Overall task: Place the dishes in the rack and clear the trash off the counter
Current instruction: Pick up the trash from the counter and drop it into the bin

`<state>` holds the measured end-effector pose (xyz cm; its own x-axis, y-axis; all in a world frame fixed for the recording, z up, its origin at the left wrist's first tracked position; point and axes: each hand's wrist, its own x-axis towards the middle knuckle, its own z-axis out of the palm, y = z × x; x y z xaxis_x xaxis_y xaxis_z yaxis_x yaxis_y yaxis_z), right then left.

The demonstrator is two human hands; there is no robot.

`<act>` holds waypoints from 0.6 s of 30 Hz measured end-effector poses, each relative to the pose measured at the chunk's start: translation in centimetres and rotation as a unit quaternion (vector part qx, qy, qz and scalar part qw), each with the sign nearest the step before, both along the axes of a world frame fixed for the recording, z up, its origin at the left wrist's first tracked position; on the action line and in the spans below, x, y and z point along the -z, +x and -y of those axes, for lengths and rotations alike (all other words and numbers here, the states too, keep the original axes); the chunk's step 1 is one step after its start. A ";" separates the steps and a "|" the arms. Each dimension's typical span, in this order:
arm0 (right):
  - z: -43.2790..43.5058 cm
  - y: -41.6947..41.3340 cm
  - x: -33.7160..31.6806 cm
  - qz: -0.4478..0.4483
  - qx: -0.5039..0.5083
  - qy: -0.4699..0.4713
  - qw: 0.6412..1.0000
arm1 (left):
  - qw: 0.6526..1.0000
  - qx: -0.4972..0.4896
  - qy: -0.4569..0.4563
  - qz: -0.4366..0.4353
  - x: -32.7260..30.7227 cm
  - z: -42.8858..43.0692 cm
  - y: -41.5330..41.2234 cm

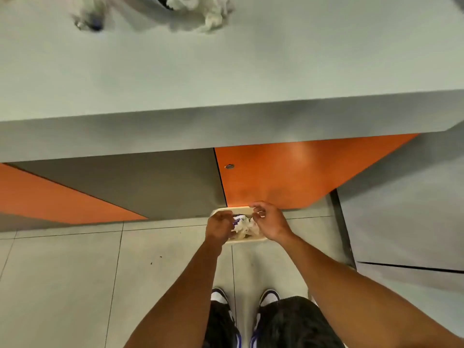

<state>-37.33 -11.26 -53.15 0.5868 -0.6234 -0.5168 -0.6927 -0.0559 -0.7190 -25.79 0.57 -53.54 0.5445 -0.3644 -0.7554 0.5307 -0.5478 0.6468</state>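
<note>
**Trash disposal under way at floor bin; counter not yet cleared**

Step in hand: the trash-clearing part of the task. The person stands at the counter [226, 71] and reaches both arms down to a small cream-rimmed bin [232, 209] on the tiled floor [62, 272], set against the foot of the orange cabinet door [288, 172]. The bin holds crumpled white paper with a purple-printed wrapper [242, 225] among it.

Left hand [218, 228]: over the near left side of the bin, back towards the camera, fingers turned down into the contents and hidden. Whether it grips the wrapper or has let go cannot be told.

Right hand [270, 222]: over the right side of the bin, fingers curled, fingertips [258, 213] close to the far rim and the paper. Whether they pinch anything cannot be told.

Outstanding items: a wad of crumpled white paper [200, 13] lies at the far edge of the counter, and a second, blurred item [88, 21] with a dark spot lies to its left, well apart from it. Neither can be identified further. No dishes and no rack are in view.

Assessment: the load appears to be in the bin or nearly so. The next move likely calls for freeing both hands and lifting them out without dragging paper over the rim, then rising and reaching across the full depth of the counter for the remaining wad. The dish work cannot be assessed from this view.
</note>
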 end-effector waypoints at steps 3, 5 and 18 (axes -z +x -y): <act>-1.0 -1.3 -7.9 0.036 0.030 -0.003 0.999 | 0.999 -0.018 -0.040 0.008 -8.2 -0.6 -2.2; -1.7 -1.9 -13.8 0.057 0.038 0.001 0.998 | 0.998 -0.018 -0.067 0.009 -14.1 -1.3 -3.3; -4.6 1.0 -40.8 0.246 -0.020 -0.004 0.969 | 0.969 -0.051 -0.197 0.143 -39.7 -8.4 -2.8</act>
<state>-36.31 -6.71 -12.35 0.7853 -0.5971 -0.1637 -0.2632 -0.0826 -0.9612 -28.55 8.99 -13.84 0.7589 -0.5267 -0.3828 0.3382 -0.1836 0.9230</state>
